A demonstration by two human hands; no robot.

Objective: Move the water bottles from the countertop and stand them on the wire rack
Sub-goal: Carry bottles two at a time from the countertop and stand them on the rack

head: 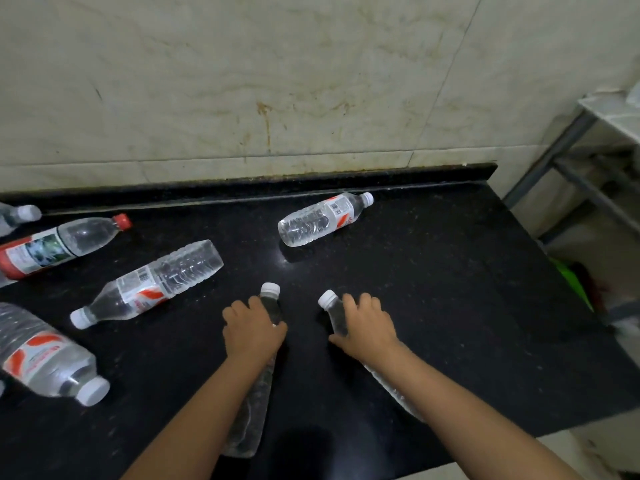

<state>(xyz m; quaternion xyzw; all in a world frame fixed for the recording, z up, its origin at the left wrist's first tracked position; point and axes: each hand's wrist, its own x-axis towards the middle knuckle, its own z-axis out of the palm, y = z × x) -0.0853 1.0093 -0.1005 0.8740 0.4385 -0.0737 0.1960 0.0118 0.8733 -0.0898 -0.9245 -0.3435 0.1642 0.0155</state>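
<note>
Plainly, the black table (433, 271) carries the whole job, with the wire rack (609, 119) standing off its far right end, well apart from both hands. Several water bottles lie on their sides across the left and middle: a red-capped bottle (62, 245) at the far left, a labelled bottle (152, 282) nearer the middle, another big one (45, 355) at the near left, and a far bottle (322, 218) close to the wall. Two more lie under the hands, long axes running near to far with caps pointing away. The left hand (251, 329) curls its grip round the neck of the left bottle (254, 403), just below the cap. The right hand (369, 327) wraps the neck of the right bottle (394, 389) likewise. Both grips are closed on plastic, neither bottle visibly lifted. The rack lies rightward, so the right hand is nearer it.
</note>
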